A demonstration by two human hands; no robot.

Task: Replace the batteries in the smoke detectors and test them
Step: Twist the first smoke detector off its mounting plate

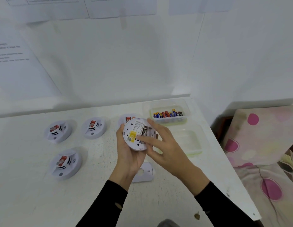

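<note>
**Battery swap, detector number whatever: why we hold it like this**

So our left hand (127,154) has the detector (134,128) flipped belly-up just above the desk (27,194), thumb on the left rim and palm cupped underneath. That keeps the open battery bay facing us and stops the thing spinning when we poke at it.

Our right hand (165,141) comes across from the side with its fingers (147,139) fairly straight and spread. The index finger lies along the battery (145,131) sitting in the bay, and the thumb waits below the rim. Looks like a push or a pry, not a pinch; whether it's going in or coming out we can't tell.

The cover plate (145,174) lies on the desk just below our wrists, so it's easy to grab afterwards. The tub of batteries (170,119) sits just behind our right hand, with an empty tub (191,145) beside it, probably for used ones.

The other detectors (94,127) wait face-up over on the left, out of the way.
</note>
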